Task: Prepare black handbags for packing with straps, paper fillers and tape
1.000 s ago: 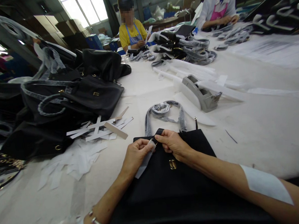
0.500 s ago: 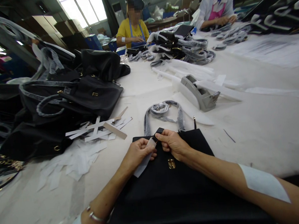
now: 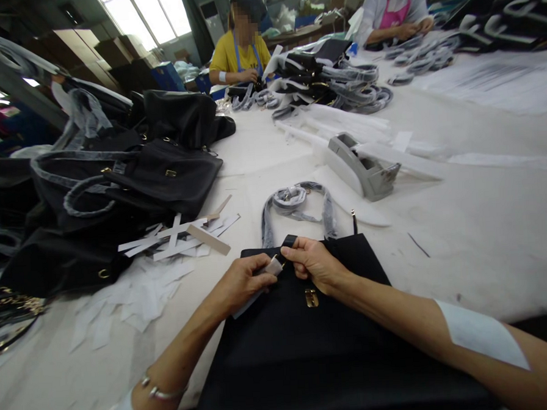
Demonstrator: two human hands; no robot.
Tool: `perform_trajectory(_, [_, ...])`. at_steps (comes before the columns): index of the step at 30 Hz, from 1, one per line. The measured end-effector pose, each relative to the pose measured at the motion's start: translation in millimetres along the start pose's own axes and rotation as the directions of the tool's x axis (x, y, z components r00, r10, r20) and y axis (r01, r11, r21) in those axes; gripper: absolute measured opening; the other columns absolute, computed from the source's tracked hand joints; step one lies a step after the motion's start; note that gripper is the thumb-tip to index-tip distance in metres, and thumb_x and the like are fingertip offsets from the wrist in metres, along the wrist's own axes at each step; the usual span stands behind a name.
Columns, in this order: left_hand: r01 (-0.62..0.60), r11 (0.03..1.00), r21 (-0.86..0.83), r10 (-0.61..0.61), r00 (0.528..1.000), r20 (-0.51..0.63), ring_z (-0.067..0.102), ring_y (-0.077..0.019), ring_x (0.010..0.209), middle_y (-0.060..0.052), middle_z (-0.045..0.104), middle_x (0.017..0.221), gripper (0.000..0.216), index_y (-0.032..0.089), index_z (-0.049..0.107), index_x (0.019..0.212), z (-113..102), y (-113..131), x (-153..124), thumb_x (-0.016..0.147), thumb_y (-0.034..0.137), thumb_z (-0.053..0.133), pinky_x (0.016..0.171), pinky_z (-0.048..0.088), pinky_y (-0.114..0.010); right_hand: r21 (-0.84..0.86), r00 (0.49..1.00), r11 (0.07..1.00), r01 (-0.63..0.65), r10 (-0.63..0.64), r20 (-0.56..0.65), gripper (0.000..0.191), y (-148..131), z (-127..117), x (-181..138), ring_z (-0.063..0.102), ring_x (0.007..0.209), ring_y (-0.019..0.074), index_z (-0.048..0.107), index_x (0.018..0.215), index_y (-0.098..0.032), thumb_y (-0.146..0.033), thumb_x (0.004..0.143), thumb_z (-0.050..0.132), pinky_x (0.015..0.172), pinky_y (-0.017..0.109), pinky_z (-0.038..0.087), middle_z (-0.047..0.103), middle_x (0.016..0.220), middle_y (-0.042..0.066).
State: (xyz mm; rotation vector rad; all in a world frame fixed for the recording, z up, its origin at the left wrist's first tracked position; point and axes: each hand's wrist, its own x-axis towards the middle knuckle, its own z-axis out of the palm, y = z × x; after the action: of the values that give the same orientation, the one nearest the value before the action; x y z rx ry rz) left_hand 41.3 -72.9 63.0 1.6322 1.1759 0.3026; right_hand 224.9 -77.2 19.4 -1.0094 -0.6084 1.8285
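Note:
A black handbag (image 3: 309,356) lies flat in front of me, its gold clasp (image 3: 311,298) facing up. Its wrapped handle (image 3: 296,205) loops away from me on the table. My left hand (image 3: 241,283) is closed on a strip of white paper (image 3: 272,267) at the bag's top edge. My right hand (image 3: 316,264) pinches the black tab (image 3: 288,241) at the base of the handle, right beside the paper. The two hands almost touch.
A heap of black bags (image 3: 116,182) fills the left side, with white paper strips (image 3: 174,238) scattered before it. A grey tape dispenser (image 3: 363,166) stands beyond the handle. Two people (image 3: 240,51) work at the far end among more wrapped straps (image 3: 340,82).
My left hand has curled tighter, folding the paper strip in toward the tab, so less of it hangs down. The view has shifted slightly; my right hand stays on the tab.

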Motion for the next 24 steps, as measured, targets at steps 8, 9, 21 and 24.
perform_trajectory(8, [0.235, 0.925, -0.298, -0.188, 0.966, 0.180, 0.059, -0.0110, 0.061, -0.003, 0.064, 0.078, 0.031, 0.014, 0.060, 0.084, 1.3, 6.1, 6.1, 0.079, 0.044, 0.064, 0.056, 0.045, -0.020, 0.018, 0.999, 0.999, -0.037, 0.036, 0.007, 0.048, -2.9, -1.9, 1.3, 0.031, 0.036, 0.0019, 0.047, 0.066, -0.018, -0.041, 0.051, 0.087, 0.036, 0.018, 0.020, 0.044, 0.045, -0.010])
perform_trajectory(9, [0.279, 0.907, -0.314, -0.220, 0.952, 0.213, 0.060, -0.0113, 0.060, -0.004, 0.065, 0.078, 0.031, 0.014, 0.059, 0.084, 1.9, 6.1, 5.9, 0.078, 0.045, 0.065, 0.056, 0.045, -0.020, 0.017, 0.999, 0.999, -0.039, 0.039, 0.007, 0.049, -2.7, -2.2, 1.1, 0.031, 0.037, 0.0020, 0.047, 0.066, -0.018, -0.041, 0.051, 0.087, 0.037, 0.018, 0.020, 0.044, 0.045, -0.010])
perform_trajectory(21, [0.214, 0.972, -0.099, -0.212, 0.977, 0.029, 0.050, -0.0097, 0.053, 0.001, 0.062, 0.064, 0.019, 0.015, 0.062, 0.074, 5.0, 3.4, 3.4, 0.074, 0.034, 0.063, 0.050, 0.034, -0.019, 0.049, 0.999, 0.998, -0.037, 0.036, 0.025, 0.050, -0.7, -5.1, 2.9, 0.030, 0.038, 0.0016, 0.047, 0.066, -0.017, -0.042, 0.050, 0.088, 0.037, 0.017, 0.020, 0.047, 0.047, -0.009])
perform_trajectory(24, [0.209, 0.971, -0.118, -0.209, 0.978, 0.012, 0.048, -0.0093, 0.052, 0.001, 0.062, 0.064, 0.020, 0.015, 0.062, 0.075, 5.9, 6.8, 5.0, 0.074, 0.035, 0.063, 0.050, 0.032, -0.019, 0.059, 0.999, 0.997, -0.044, 0.042, 0.028, 0.050, -1.4, -5.9, 2.6, 0.031, 0.039, 0.0016, 0.048, 0.066, -0.017, -0.042, 0.050, 0.088, 0.036, 0.017, 0.020, 0.048, 0.049, -0.008])
